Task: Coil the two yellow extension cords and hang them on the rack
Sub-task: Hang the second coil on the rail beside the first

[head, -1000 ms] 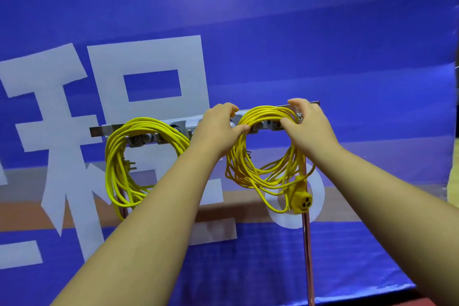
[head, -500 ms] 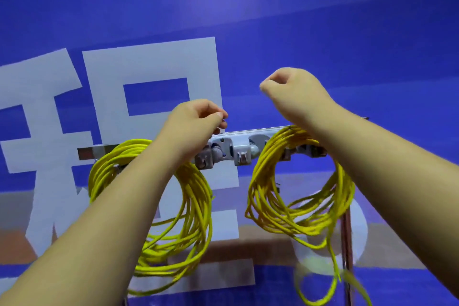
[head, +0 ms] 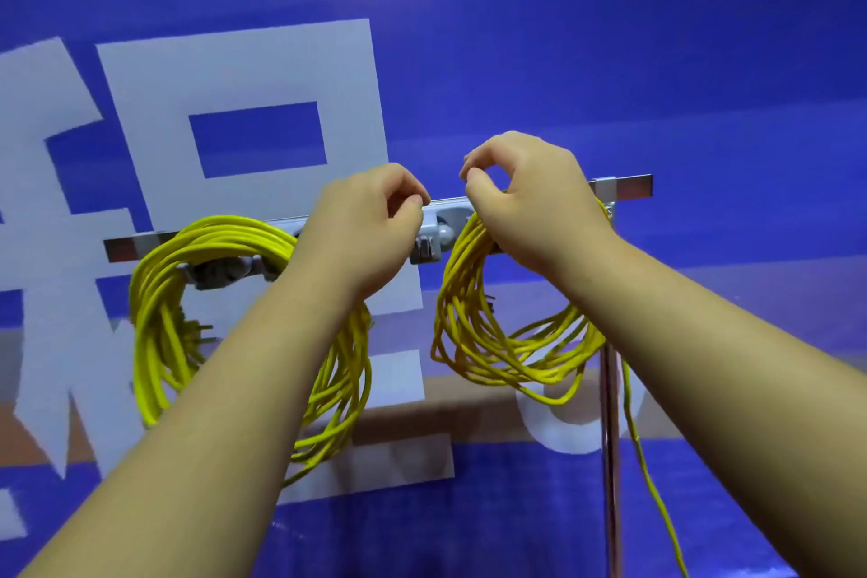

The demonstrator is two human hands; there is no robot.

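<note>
both yellow cords hang coiled on the rack, a grey horizontal rail with clips that runs across a blue banner printed with large pale characters. the left coil drapes over a clip near the rail's left end, its loops hanging down behind the left forearm, with plug prongs poking out inside the loop. the right coil hangs near the rail's right end, beside the thin metal pole that stands under that end; one loose strand of it trails down past the pole. the left hand is raised in front of the rail between the two coils, fingers curled in with thumb and forefinger pinched together, and its grip appears empty. the right hand sits at the top of the right coil, fingers curled and thumb meeting forefinger; whether that grip touches or pinches a strand cannot be told, since the hand hides the coil's top.
</note>
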